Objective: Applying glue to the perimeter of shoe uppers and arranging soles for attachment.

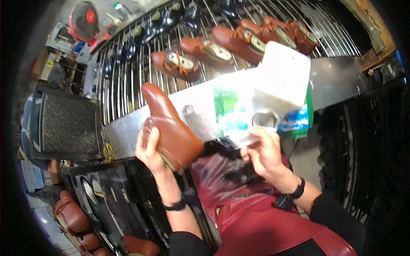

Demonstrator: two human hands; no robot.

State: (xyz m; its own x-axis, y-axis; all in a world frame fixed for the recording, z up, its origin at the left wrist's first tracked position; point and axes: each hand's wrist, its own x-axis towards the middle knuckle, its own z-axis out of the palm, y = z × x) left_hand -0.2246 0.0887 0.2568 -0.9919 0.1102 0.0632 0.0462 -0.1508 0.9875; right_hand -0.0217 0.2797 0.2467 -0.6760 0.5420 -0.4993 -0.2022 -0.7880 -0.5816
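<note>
My left hand (149, 149) grips a glossy brown leather shoe (173, 136), sole side toward my palm, its toe pointing up and away. Over the metal ledge, my right hand (267, 155) has its fingers curled together at a pale patch; what they hold, if anything, is washed out by glare. Just beyond those fingers is a white, blocky container (285, 74) with a round opening facing me. It overlaps a green, white and blue plastic package (228, 106) lying on the metal ledge (335, 79).
Several brown lace-up shoes (207, 52) stand on a rack of metal rods (128, 91), with black shoes (171, 17) farther back. A dark patterned panel (70, 123) stands at left. More brown shoes (72, 213) sit at lower left. A red apron (265, 222) covers my lap.
</note>
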